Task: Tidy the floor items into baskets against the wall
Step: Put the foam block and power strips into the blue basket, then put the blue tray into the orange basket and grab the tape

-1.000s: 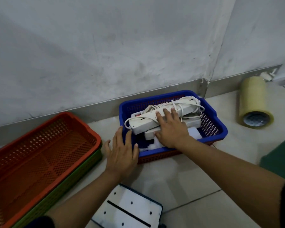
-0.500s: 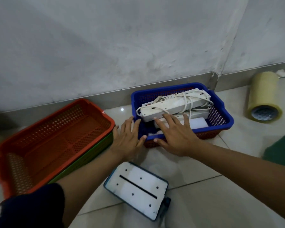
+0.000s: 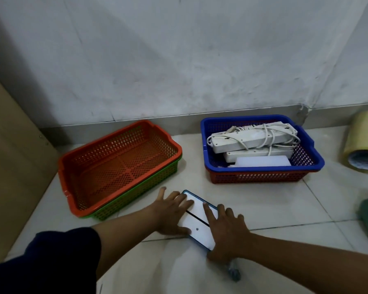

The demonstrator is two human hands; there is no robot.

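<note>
No words, numbers or signs can be read anywhere here.

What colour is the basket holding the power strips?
Blue, seen in the head view.
</note>
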